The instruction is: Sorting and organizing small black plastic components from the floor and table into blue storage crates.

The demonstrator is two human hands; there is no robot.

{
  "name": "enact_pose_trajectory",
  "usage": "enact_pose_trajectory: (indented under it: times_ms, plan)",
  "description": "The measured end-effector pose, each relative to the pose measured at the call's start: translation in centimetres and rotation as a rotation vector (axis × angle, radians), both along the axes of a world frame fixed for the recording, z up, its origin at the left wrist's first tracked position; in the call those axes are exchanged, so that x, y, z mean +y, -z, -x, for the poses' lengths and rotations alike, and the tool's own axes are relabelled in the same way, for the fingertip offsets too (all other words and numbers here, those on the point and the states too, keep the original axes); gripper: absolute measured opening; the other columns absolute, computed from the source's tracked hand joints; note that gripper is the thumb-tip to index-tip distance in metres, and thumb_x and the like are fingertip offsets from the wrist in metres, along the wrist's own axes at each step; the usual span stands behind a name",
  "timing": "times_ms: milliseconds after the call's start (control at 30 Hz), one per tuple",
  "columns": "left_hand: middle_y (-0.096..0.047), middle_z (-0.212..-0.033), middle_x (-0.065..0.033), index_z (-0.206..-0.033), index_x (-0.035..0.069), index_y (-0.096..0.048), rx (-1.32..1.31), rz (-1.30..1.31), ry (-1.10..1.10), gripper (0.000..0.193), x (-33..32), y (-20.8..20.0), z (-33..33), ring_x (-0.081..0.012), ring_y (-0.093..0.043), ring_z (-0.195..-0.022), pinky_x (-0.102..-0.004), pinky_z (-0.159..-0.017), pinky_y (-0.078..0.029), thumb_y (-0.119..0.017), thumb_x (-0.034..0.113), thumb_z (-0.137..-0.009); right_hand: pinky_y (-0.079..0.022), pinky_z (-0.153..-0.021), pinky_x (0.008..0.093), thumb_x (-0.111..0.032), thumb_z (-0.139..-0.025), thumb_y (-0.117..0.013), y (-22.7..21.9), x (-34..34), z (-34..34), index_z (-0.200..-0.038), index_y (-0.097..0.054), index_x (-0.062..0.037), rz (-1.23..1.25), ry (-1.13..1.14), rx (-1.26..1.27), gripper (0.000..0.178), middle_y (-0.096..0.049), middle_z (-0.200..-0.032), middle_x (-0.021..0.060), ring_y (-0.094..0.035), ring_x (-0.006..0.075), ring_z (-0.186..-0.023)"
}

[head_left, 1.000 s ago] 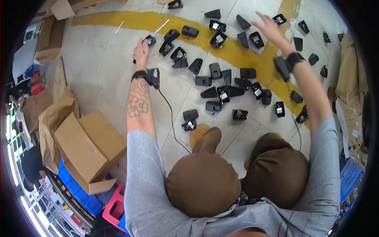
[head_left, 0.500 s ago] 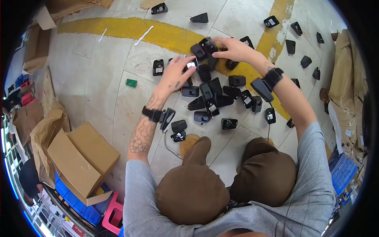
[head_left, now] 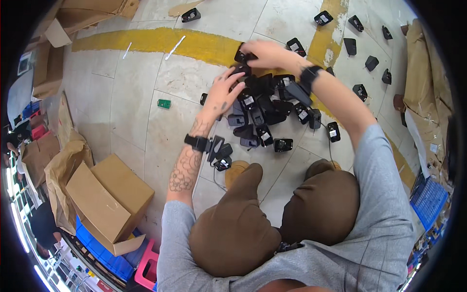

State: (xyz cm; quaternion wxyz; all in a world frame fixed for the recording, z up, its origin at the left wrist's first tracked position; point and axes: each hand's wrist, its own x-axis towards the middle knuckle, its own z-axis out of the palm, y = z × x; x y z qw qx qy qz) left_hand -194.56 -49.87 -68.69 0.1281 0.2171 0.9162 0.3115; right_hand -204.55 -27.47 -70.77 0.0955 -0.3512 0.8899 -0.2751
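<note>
Currently I have both hands at the far side of a tight pile of blk plastic housings (head_left: 265, 109), mid-floor, beyond the knees; pcs lie at mixed angles, some overlapping. L hand (head_left: 223, 93): at pile's far-left edge, palm down, fingers spread, thumb apart from them, tips over the blk pcs; can't confirm contact. R hand (head_left: 266, 53): at pile's far end, fingers bent down over a dark housing (head_left: 240, 54); can't tell if it's pinched or only touched, view blurred + partly hidden.

Each wrist has a blk strap w/ a dark module; L strap (head_left: 196, 142), R strap (head_left: 310, 75).

Loose housings, well apart from pile: one far left (head_left: 190, 15), several far right, e.g. (head_left: 350, 46). One more (head_left: 283, 145) just beside pile's near edge.

Surroundings: green PCB (head_left: 164, 103) on floor, left of pile; yellow stripe (head_left: 155, 41) w/ white strip (head_left: 175, 47) across it, far left. Open cardboard box (head_left: 109, 190) near left, pink stool (head_left: 147, 265) nearer. Blue plastic basket (head_left: 429, 202) near right.
</note>
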Motion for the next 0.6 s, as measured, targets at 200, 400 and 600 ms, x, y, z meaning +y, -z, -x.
enact_pose_trajectory:
  times_ms: [200, 400, 600]
  plan:
    - [-0.037, -0.135, -0.0303, -0.139, 0.014, -0.043, -0.166, 0.301, -0.531, 0.058, -1.4, -2.5, -5.0, -0.0496, -0.04, -0.12, -0.0517, -0.099, -0.038, -0.05, 0.047, -0.092, -0.039, -0.1, 0.0474, -0.042, -0.082, -0.063, -3.8, 4.5, -6.7, -0.133, -0.049, -0.0179, -0.275, 0.296, 0.022, 0.059, -0.045, -0.135, 0.0201, -0.044, 0.0403, -0.122]
    - [-0.031, -0.137, -0.0347, -0.144, 0.02, -0.036, -0.259, 0.108, -0.548, 0.066, 2.1, 2.3, -6.8, -0.0435, -0.018, -0.133, -0.0521, -0.109, -0.011, -0.049, 0.055, -0.09, -0.026, -0.108, 0.0546, -0.061, -0.078, -0.063, -0.5, 5.1, -10.5, -0.141, -0.039, -0.0256, -0.089, 0.746, -0.28, 0.076, -0.024, -0.145, 0.0315, -0.024, 0.0509, -0.133]
    - [-0.031, -0.14, -0.0282, -0.141, 0.02, -0.037, -0.372, -0.193, -0.572, 0.059, 7.1, 2.6, -9.1, -0.0405, -0.018, -0.134, -0.0502, -0.11, -0.012, -0.052, 0.046, -0.091, -0.023, -0.109, 0.053, -0.052, -0.08, -0.065, -0.8, 3.9, -17.7, -0.132, -0.045, -0.025, 0.081, 0.988, -0.474, 0.062, -0.023, -0.142, 0.0268, -0.023, 0.0501, -0.129]
